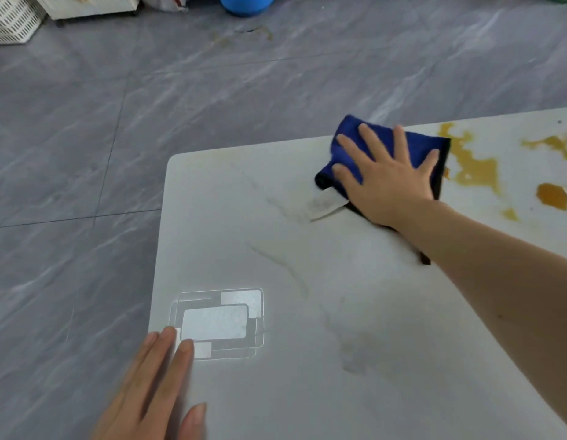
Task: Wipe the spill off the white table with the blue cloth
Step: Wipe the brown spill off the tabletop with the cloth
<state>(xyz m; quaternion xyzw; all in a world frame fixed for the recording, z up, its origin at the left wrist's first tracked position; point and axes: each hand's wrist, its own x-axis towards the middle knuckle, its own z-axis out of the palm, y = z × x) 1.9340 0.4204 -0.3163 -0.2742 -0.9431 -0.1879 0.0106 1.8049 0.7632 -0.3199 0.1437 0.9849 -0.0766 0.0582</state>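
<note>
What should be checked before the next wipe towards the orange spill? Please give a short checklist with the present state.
1. Right hand presses flat on the blue cloth: ok.
2. Cloth lies beside the orange spill: ok.
3. Left hand rests on the white table, steadying: ok.
4. Spill removed: not ok, several patches remain.
5. Cloth's underside clean enough: cannot tell.
6. Wiped area clean: not ok, faint streaks show.
</note>
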